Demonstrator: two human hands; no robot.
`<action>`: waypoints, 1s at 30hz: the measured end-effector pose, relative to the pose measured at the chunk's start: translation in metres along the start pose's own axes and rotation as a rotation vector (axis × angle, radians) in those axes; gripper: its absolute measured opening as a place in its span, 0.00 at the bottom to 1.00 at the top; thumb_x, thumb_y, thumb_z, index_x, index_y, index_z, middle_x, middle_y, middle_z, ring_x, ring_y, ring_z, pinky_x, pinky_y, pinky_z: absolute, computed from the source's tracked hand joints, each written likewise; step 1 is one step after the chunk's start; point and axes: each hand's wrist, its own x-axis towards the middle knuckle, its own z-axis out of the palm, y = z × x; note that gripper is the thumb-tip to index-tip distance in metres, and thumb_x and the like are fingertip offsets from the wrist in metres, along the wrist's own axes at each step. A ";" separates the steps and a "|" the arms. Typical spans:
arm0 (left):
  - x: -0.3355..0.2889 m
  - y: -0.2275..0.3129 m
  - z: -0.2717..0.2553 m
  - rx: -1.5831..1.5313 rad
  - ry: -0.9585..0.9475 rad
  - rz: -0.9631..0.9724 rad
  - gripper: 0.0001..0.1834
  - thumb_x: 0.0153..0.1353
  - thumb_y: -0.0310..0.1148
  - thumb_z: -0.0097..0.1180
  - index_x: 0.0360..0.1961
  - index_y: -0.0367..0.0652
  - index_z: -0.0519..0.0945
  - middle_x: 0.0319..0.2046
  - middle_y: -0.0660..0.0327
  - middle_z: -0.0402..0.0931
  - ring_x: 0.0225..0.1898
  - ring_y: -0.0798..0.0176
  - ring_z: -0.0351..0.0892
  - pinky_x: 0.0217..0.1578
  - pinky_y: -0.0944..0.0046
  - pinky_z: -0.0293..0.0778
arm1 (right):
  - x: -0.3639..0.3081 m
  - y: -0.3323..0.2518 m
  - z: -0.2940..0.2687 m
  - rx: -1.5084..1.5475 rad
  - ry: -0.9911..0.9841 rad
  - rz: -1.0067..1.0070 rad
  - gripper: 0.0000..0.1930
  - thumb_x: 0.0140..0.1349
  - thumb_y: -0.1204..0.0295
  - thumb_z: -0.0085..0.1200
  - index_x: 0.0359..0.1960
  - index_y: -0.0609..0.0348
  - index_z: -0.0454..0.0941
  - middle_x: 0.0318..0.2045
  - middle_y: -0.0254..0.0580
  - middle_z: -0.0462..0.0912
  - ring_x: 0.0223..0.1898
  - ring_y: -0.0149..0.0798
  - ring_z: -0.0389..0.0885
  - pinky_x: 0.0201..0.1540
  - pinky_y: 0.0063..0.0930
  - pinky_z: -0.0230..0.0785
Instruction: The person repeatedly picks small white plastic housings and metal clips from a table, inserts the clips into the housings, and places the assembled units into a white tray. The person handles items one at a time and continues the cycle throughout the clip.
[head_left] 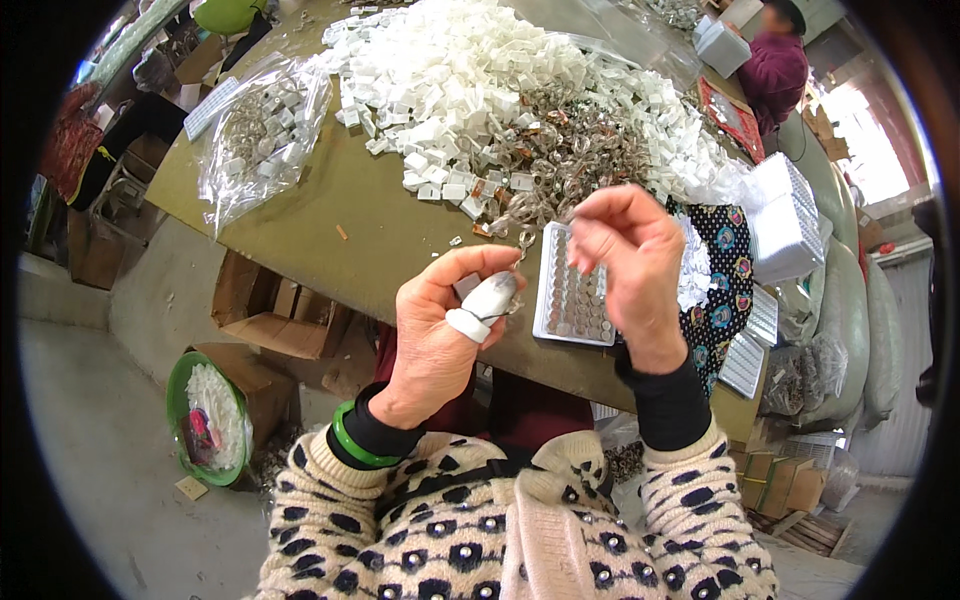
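Lying on the olive table [370, 220]: a white tray [542, 305] with rows of small round pieces [580, 322]. Just to the left of this tray, in the left hand [435, 335], a small clear piece with a metal loop [525, 242], pinched at the tips of thumb and index finger; on the same thumb, a white cover [468, 324]. Above the right part of the tray, the right hand [640, 265], with thumb and fingertips close together; impossible to tell if gripping anything. Close beyond the tray, a heap of brownish clear pieces [590, 150]; farther behind, a big pile of white pieces [430, 70]. To the right of the tray, a dark patterned cloth [738, 262] and a stack of white trays [785, 220]. Well to the left of the tray, a filled plastic bag [260, 140]; lower than the tray and far left, on the floor, a green basin [178, 390]. Far beyond the tray, to the right, a person in purple [775, 75].
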 end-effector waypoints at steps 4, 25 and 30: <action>-0.003 0.004 0.006 0.254 0.017 0.130 0.16 0.60 0.26 0.67 0.50 0.38 0.81 0.34 0.70 0.79 0.33 0.79 0.72 0.32 0.77 0.70 | -0.030 0.003 0.030 -0.355 -0.141 -0.294 0.07 0.59 0.85 0.55 0.38 0.64 0.79 0.32 0.40 0.83 0.33 0.32 0.83 0.36 0.23 0.74; -0.029 0.006 -0.032 0.312 -0.025 0.145 0.17 0.60 0.17 0.59 0.50 0.37 0.74 0.42 0.62 0.80 0.41 0.74 0.78 0.36 0.74 0.76 | -0.048 0.007 0.044 -0.680 -0.242 -0.454 0.09 0.53 0.81 0.61 0.36 0.62 0.81 0.31 0.44 0.82 0.36 0.49 0.80 0.48 0.38 0.70; -0.033 0.000 -0.023 0.514 -0.004 0.260 0.19 0.58 0.18 0.61 0.51 0.35 0.77 0.36 0.63 0.81 0.37 0.74 0.78 0.36 0.73 0.74 | -0.054 0.009 0.042 -0.685 -0.202 -0.469 0.06 0.52 0.80 0.61 0.32 0.61 0.79 0.28 0.43 0.80 0.32 0.49 0.78 0.42 0.38 0.68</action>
